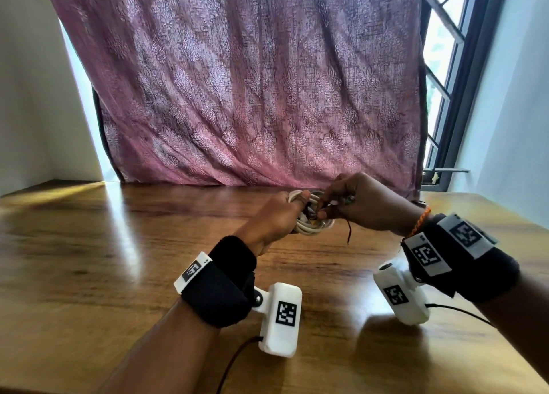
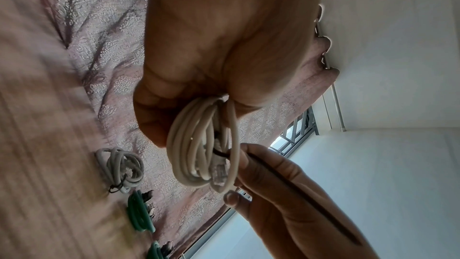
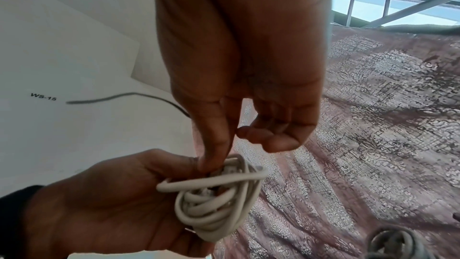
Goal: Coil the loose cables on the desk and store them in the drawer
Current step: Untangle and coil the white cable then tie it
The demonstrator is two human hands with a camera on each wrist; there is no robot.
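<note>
A coiled white cable (image 1: 312,228) with a clear plug (image 2: 219,174) is held above the wooden desk (image 1: 133,245), near the curtain. My left hand (image 1: 292,208) grips the coil on its left side, fingers curled through the loops. My right hand (image 1: 322,211) is against the coil's right side and pinches a thin dark tie (image 2: 298,194) that runs into the coil; its loose end (image 1: 349,234) dangles below. In the right wrist view the right index finger (image 3: 214,149) touches the top of the coil (image 3: 214,204). The drawer is not in view.
In the left wrist view a tied white coil (image 2: 119,168) and two green coiled cables (image 2: 139,210) (image 2: 155,251) lie on the desk by the pink curtain (image 1: 252,96). A window (image 1: 445,66) is at the right, white walls on both sides.
</note>
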